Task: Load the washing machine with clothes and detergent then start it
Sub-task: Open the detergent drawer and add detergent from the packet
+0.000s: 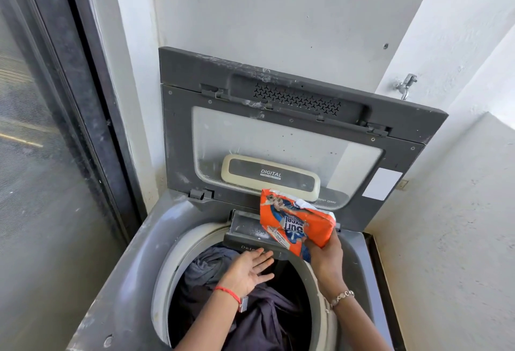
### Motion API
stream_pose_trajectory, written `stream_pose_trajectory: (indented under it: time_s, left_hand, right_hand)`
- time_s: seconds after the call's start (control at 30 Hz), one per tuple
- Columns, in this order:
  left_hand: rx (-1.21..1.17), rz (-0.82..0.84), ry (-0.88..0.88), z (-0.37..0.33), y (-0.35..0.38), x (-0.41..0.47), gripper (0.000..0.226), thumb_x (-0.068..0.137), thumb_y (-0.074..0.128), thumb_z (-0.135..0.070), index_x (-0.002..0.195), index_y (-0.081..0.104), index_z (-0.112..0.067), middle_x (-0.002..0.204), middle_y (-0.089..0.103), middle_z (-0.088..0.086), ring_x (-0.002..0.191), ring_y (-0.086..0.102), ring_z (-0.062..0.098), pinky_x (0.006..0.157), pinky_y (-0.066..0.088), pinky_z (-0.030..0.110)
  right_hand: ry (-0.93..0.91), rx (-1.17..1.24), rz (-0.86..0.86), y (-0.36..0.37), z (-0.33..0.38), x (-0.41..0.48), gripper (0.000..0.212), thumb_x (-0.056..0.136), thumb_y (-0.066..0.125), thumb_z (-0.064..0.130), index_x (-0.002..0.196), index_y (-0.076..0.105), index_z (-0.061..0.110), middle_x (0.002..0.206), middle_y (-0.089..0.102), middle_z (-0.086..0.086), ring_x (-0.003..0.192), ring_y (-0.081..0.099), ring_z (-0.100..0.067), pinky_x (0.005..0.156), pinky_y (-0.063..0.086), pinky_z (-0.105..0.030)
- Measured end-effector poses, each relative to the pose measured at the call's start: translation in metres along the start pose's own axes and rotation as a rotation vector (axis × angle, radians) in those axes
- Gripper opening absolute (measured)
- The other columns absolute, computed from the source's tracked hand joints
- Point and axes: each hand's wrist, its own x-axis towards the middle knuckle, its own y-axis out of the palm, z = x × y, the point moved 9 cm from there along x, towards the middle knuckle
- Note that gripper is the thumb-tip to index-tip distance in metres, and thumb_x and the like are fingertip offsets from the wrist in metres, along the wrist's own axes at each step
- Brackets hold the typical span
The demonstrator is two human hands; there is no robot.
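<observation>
A grey top-load washing machine point(133, 261) fills the lower middle, its lid point(178, 139) raised against the wall. Dark grey clothes point(267, 314) lie in the drum. At the drum's back rim the detergent drawer point(245, 226) is pulled out, with white powder in it. My right hand point(326, 256) grips an orange detergent packet point(295, 221) from below, tipped upside down over the drawer. My left hand point(250, 270) hovers flat and open, palm up, over the clothes just in front of the drawer.
A dark-framed glass door point(55, 127) stands close on the left. White walls enclose the back and right. A metal tap point(405, 84) sticks out of the wall at the upper right, above the lid.
</observation>
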Motion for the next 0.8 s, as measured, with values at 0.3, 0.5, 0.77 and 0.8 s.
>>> stream_pose_trajectory:
  time_s: [0.3, 0.5, 0.77, 0.8]
  left_hand:
    - [-0.002, 0.032, -0.019, 0.0, 0.004, -0.007, 0.022, 0.099, 0.034, -0.004, 0.086, 0.052, -0.002, 0.093, 0.061, 0.017, 0.129, 0.044, 0.034, 0.105, 0.029, 0.056]
    - [0.006, 0.037, -0.018, 0.0, 0.004, -0.01, 0.022, 0.099, 0.035, -0.005, 0.085, 0.052, -0.003, 0.109, 0.061, 0.019, 0.129, 0.043, 0.034, 0.105, 0.029, 0.056]
    - [0.017, 0.045, -0.026, 0.003, 0.004, -0.014, 0.022, 0.099, 0.036, -0.004, 0.085, 0.052, -0.003, 0.096, 0.062, 0.016, 0.129, 0.044, 0.034, 0.105, 0.029, 0.056]
    - [0.017, 0.046, -0.027, 0.003, 0.004, -0.014, 0.022, 0.099, 0.036, -0.005, 0.084, 0.052, -0.003, 0.095, 0.062, 0.016, 0.129, 0.044, 0.033, 0.105, 0.029, 0.056]
  right_hand:
    - [0.011, -0.017, 0.002, 0.003, 0.008, -0.006, 0.048, 0.078, 0.05, -0.01, 0.119, 0.052, 0.014, 0.088, 0.063, -0.004, 0.079, 0.06, -0.02, 0.072, 0.049, -0.033]
    - [0.023, -0.079, -0.019, 0.002, 0.012, -0.011, 0.047, 0.079, 0.048, -0.008, 0.118, 0.051, 0.017, 0.088, 0.064, -0.003, 0.084, 0.063, -0.025, 0.079, 0.053, -0.046]
    - [0.005, -0.112, -0.042, 0.004, 0.02, -0.016, 0.04, 0.08, 0.047, -0.006, 0.113, 0.052, 0.016, 0.087, 0.064, -0.006, 0.082, 0.062, -0.027, 0.075, 0.052, -0.045]
    - [-0.004, -0.114, -0.048, 0.004, 0.022, -0.017, 0.038, 0.079, 0.048, -0.006, 0.11, 0.052, 0.016, 0.086, 0.064, -0.005, 0.08, 0.062, -0.027, 0.073, 0.052, -0.045]
